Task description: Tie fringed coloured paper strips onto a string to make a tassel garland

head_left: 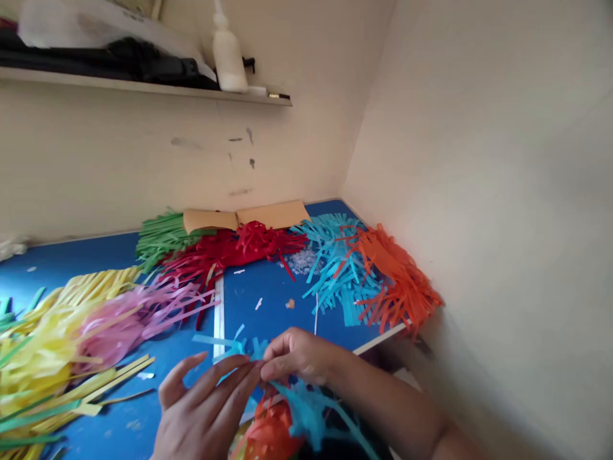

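Light blue fringed paper (306,409) hangs below and around both hands at the bottom centre. My right hand (299,358) is closed, its thumb and forefinger pinched on this paper. Beside it, my left hand (205,402) reaches in from the lower left, its fingers extended and their tips meeting the right fingertips at the blue paper; its thumb stands apart. Under the hands lies a bunch of orange paper strips (271,431), partly hidden by the blue strips.
On the blue table (268,300) lie green (165,239), red (225,252), light blue (335,268), orange (397,275), pink (115,326) and yellow (43,345) paper strips. Brown card (272,214) rests behind. A shelf (143,87) above bears a white bottle (228,61). Walls meet at the right.
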The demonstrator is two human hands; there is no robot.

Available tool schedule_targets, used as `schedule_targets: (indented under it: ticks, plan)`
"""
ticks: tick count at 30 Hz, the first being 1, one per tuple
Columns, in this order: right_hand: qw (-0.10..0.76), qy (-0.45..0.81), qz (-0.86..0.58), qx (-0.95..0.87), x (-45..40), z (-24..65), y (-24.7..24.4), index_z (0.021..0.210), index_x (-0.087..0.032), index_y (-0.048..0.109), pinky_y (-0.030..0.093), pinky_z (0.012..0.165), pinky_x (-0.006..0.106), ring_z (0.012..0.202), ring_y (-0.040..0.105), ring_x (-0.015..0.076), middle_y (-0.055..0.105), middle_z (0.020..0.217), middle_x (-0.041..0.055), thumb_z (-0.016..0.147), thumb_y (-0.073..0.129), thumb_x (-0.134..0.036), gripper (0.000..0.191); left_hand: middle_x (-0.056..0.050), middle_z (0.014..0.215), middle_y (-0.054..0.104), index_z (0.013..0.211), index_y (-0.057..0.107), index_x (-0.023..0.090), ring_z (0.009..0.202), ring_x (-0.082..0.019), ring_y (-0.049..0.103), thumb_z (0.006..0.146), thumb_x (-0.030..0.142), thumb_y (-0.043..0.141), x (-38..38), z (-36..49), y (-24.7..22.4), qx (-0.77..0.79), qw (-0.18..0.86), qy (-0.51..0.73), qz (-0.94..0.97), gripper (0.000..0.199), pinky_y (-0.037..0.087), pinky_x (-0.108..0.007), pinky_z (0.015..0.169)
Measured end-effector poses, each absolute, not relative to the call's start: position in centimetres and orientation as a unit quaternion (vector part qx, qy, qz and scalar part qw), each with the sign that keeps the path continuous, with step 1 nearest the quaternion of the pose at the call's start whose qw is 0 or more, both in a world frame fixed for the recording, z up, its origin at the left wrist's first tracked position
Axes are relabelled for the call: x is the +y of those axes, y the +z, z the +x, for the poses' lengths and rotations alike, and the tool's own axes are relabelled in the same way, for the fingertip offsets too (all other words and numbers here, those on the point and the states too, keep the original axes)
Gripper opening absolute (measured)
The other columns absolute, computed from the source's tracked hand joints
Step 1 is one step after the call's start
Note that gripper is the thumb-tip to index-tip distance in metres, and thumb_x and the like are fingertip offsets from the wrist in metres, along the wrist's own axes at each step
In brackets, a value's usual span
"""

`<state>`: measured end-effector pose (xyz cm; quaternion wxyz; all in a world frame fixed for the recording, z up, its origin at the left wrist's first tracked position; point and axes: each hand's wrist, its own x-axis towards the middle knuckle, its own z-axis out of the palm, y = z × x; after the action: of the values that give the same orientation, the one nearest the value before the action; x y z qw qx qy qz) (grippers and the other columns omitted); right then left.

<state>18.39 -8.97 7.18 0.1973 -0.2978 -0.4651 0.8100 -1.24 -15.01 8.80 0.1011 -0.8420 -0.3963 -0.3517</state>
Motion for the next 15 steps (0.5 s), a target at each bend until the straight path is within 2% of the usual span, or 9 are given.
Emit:
schedule_targets:
  ticks: [3, 7, 10, 12, 15]
  plan:
    - [0.292, 0.811, -0.305, -0.405, -11.0, 17.8, 6.3, 0.061, -0.015, 0.066, 0.031, 0.041, 0.017, 0.039, 0.044, 0.0049, 0.056, 0.048, -0.0057, 0.050, 0.091, -0.051, 0.045, 0.001, 0.089, 0.078, 0.103, 0.065, 0.024, 0.085, -0.016, 0.071, 0.093, 0.023, 0.055, -14.9, -0.9, 8.5, -0.379, 0.092, -0.372, -0.842, 0.014, 0.030, -0.040, 0.109]
    - [0.418, 0.768, -0.315, -0.368, -12.9, 17.3, 5.6, 0.060, -0.014, 0.064, 0.031, 0.038, 0.015, 0.038, 0.046, 0.0043, 0.055, 0.047, -0.0055, 0.058, 0.091, -0.045, 0.040, 0.002, 0.079, 0.070, 0.094, 0.064, 0.027, 0.074, -0.015, 0.066, 0.092, 0.022, 0.054, -15.7, 0.5, 7.2, -0.441, 0.045, -0.420, -0.792, 0.011, 0.043, -0.036, 0.092]
    - [0.442, 0.769, -0.320, -0.333, -13.2, 17.2, 4.9, 0.077, -0.017, 0.065, 0.033, 0.035, 0.014, 0.038, 0.052, 0.0065, 0.059, 0.055, -0.0066, 0.052, 0.094, -0.040, 0.045, 0.002, 0.079, 0.067, 0.099, 0.064, 0.027, 0.075, -0.015, 0.063, 0.090, 0.019, 0.056, -16.5, 1.5, 6.0, -0.452, 0.017, -0.431, -0.781, 0.014, 0.042, -0.036, 0.090]
    - [0.433, 0.779, -0.315, -0.326, -13.2, 17.2, 4.6, 0.086, -0.018, 0.066, 0.036, 0.034, 0.015, 0.038, 0.053, 0.0073, 0.060, 0.060, -0.0067, 0.054, 0.093, -0.041, 0.048, 0.000, 0.084, 0.067, 0.105, 0.064, 0.026, 0.080, -0.016, 0.063, 0.090, 0.019, 0.056, -16.9, 1.8, 5.5, -0.451, -0.007, -0.437, -0.779, 0.019, 0.043, -0.035, 0.090]
    - [0.433, 0.779, -0.296, -0.343, -13.1, 17.3, 4.5, 0.079, -0.017, 0.068, 0.037, 0.036, 0.017, 0.036, 0.048, 0.0057, 0.056, 0.055, -0.0069, 0.060, 0.090, -0.045, 0.040, -0.003, 0.093, 0.066, 0.114, 0.063, 0.026, 0.088, -0.016, 0.063, 0.092, 0.018, 0.052, -17.5, 1.9, 5.3, -0.455, -0.069, -0.431, -0.776, 0.026, 0.047, -0.034, 0.089]
